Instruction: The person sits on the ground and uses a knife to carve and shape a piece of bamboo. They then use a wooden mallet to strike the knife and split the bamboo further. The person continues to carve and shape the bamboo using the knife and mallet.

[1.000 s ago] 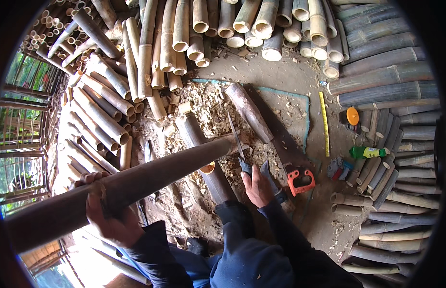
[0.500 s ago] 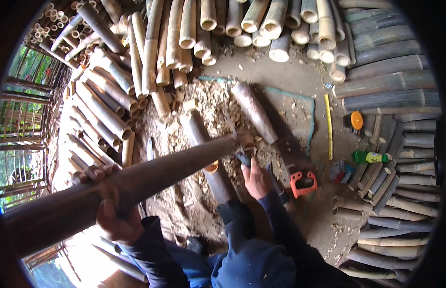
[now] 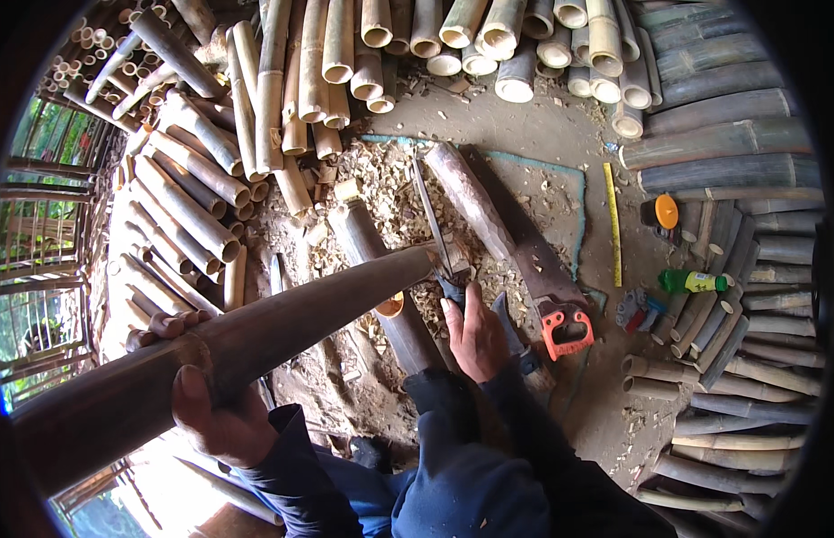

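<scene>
A long dark bamboo pole (image 3: 282,305) slants from the lower left up to the middle. My left hand (image 3: 215,403) is closed around it near a node, thumb on the near side and fingers over the far side. My right hand (image 3: 478,339) grips the dark handle of a long narrow-bladed knife (image 3: 427,202). Its blade points away from me, right beside the pole's cut end. Under the pole lies another bamboo piece (image 3: 363,235) with a pale round opening. A wide curved blade (image 3: 507,325) with a dark handle lies just right of my right hand.
A handsaw with an orange handle (image 3: 565,336) lies to the right, beside a bamboo length (image 3: 466,193). Wood shavings (image 3: 390,193) cover the ground. Cut bamboo (image 3: 475,27) is stacked around the far and right sides. A yellow ruler (image 3: 612,224) and green bottle (image 3: 690,282) lie right.
The knife blade, blurred before, now shows sharply and stands slightly farther left. My right hand has shifted a little nearer and left; my left hand keeps its hold on the pole.
</scene>
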Demonstrator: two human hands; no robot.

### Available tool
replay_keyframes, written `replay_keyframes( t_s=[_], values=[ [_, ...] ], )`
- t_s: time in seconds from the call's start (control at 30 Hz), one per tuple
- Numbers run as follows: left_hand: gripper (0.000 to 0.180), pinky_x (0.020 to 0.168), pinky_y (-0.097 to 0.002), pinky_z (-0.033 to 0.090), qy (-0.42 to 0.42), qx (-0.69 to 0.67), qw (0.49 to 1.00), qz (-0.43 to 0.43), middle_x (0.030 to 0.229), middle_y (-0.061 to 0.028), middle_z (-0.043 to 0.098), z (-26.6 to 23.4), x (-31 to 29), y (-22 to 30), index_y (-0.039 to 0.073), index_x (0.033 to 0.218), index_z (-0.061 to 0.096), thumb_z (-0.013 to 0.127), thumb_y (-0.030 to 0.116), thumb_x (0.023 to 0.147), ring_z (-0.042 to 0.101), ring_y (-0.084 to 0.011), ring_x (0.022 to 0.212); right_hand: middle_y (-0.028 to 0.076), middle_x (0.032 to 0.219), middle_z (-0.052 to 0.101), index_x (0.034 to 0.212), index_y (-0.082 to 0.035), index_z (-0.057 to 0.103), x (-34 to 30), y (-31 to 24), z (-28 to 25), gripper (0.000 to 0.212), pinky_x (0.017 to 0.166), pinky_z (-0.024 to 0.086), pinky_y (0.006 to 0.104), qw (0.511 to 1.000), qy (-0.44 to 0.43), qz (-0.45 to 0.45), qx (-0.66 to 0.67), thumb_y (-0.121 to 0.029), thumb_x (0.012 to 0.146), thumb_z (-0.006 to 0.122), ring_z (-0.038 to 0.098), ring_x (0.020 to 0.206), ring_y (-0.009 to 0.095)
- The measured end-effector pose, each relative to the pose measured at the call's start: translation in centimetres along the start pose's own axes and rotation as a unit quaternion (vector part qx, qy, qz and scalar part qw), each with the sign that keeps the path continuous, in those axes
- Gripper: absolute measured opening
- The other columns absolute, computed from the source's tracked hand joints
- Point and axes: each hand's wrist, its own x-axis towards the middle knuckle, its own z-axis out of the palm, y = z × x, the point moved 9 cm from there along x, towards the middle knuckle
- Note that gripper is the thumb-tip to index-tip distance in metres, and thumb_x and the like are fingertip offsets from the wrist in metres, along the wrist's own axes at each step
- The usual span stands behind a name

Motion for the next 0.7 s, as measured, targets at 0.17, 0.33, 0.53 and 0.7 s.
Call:
replay_keyframes(
  t_s=[0.17, 0.33, 0.53, 0.7],
  values=[
    [0.062, 0.11, -0.0457, 0.04, 0.0, 0.016, 1.0, -0.001, 0.12, -0.0147, 0.056, 2.1, -0.3, 0.1, -0.002, 0.135, 0.044, 0.069, 0.017, 0.082, 0.058, -0.0294, 0.113, 0.026, 0.085, 0.064, 0.112, -0.003, 0.045, -0.9, 4.2, 3.9, 0.034, 0.057, 0.052, 0.0524, 0.995, -0.028, 0.071, -0.059, -0.032, 0.101, 0.058, 0.066, 0.071, 0.045],
    [0.059, 0.108, -0.0465, 0.044, 0.07, 0.042, 0.997, -0.016, 0.122, -0.0171, 0.058, 0.2, -0.9, 0.3, -0.002, 0.137, 0.044, 0.068, 0.012, 0.085, 0.059, -0.0302, 0.114, 0.028, 0.082, 0.066, 0.115, 0.0, 0.045, -0.5, 2.6, 2.6, 0.037, 0.058, 0.052, 0.0544, 1.0, 0.018, 0.003, 0.019, -0.032, 0.101, 0.057, 0.065, 0.072, 0.046],
    [0.052, 0.105, -0.0488, 0.05, -0.109, 0.418, 0.871, 0.233, 0.136, -0.0234, 0.056, 2.7, -3.2, 2.0, 0.009, 0.141, 0.048, 0.058, -0.008, 0.092, 0.059, -0.0386, 0.124, 0.026, 0.084, 0.064, 0.119, 0.002, 0.047, -1.2, 5.5, 5.5, 0.039, 0.059, 0.053, 0.0495, 0.983, -0.076, 0.131, -0.101, -0.03, 0.1, 0.059, 0.067, 0.073, 0.042],
    [0.049, 0.103, -0.0471, 0.052, -0.082, 0.484, 0.842, 0.223, 0.136, -0.024, 0.056, 1.8, -3.1, 2.6, 0.007, 0.139, 0.051, 0.06, -0.007, 0.092, 0.059, -0.038, 0.125, 0.027, 0.085, 0.064, 0.116, 0.001, 0.045, -0.8, 1.7, 2.5, 0.036, 0.061, 0.053, 0.0507, 0.999, 0.029, 0.018, 0.018, -0.03, 0.102, 0.057, 0.066, 0.075, 0.044]
  ],
)
